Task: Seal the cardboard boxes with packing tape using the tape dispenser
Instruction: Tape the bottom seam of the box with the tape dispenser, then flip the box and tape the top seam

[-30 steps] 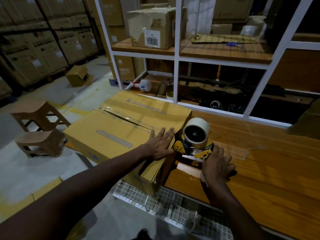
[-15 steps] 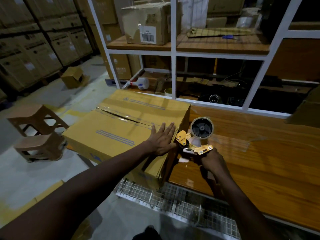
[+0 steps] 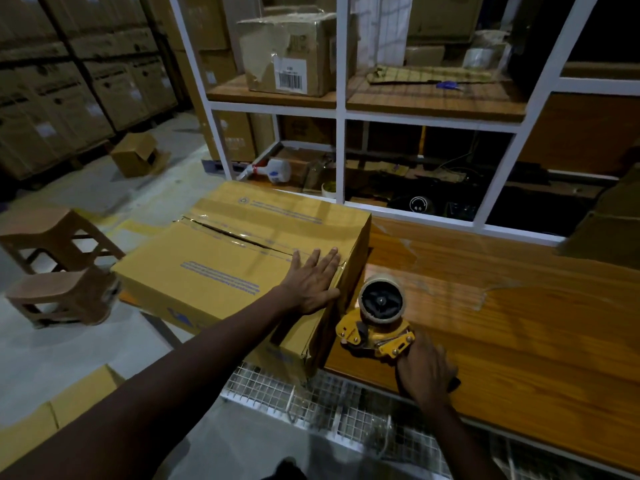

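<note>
Seam (image 3: 239,239) of the cardboard box (image 3: 221,271) is gaping, so tape may be wrinkling there; left hand (image 3: 311,282) is pressing flat on the box top, right hand (image 3: 424,370) is gripping the tape dispenser (image 3: 375,327) just beside the box.

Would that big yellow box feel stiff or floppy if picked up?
Probably stiff: the cardboard box holds square edges under the flat left hand. Its top seam gapes, so flaps might flex. Wide and low, it seems unlikely to tip.
</note>
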